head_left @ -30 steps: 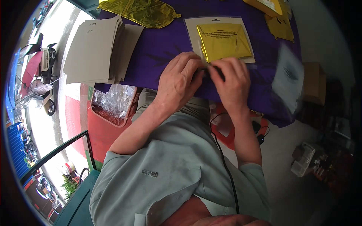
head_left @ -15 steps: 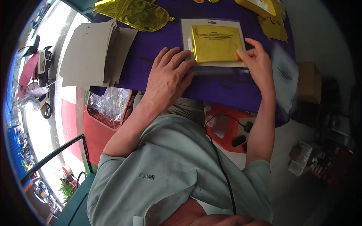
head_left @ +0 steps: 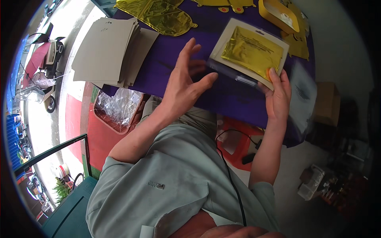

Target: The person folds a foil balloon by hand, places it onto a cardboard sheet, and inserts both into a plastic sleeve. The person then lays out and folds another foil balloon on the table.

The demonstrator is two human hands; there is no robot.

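A folded yellow foil balloon (head_left: 250, 51) lies flat against a pale backing card (head_left: 227, 33) with a hang slot, in a clear plastic sleeve. My right hand (head_left: 279, 97) grips the package at its lower right corner, thumb on top and the other fingers partly hidden beneath. The package is tilted over the purple tablecloth (head_left: 234, 97). Just left of it, my left hand (head_left: 183, 89) hovers with thumb and fingers spread, holding nothing. The sleeve's loose lower edge hangs toward me, between the two hands.
A pile of pale cards (head_left: 101, 51) stands at the table's left. Flat yellow foil balloons (head_left: 166, 22) lie at the back. A yellow tray (head_left: 293, 27) sits back right. Clear sleeves (head_left: 303, 97) lie along the right edge. Crumpled clear plastic (head_left: 121, 105) fills a basket below left.
My left hand has come off the package and opened. My right hand has shifted to its lower right corner, and the package has turned clockwise and tilted.
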